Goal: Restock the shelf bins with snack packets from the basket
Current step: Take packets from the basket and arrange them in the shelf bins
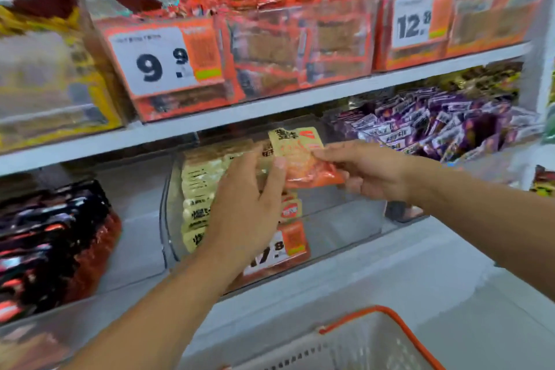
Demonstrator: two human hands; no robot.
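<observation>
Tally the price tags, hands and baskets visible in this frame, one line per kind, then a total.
Price tags: 3, the 9.9 tag, the 12.8 tag and a lower tag partly hidden behind the left hand.
Hands: 2, the left hand and the right hand, which pinches a snack packet.
Baskets: 1, the basket.
Total: 6

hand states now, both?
Left hand: open, fingers straight against the stacked packets in the clear bin.
Right hand: pinching a gold-and-orange packet over that bin.
</observation>
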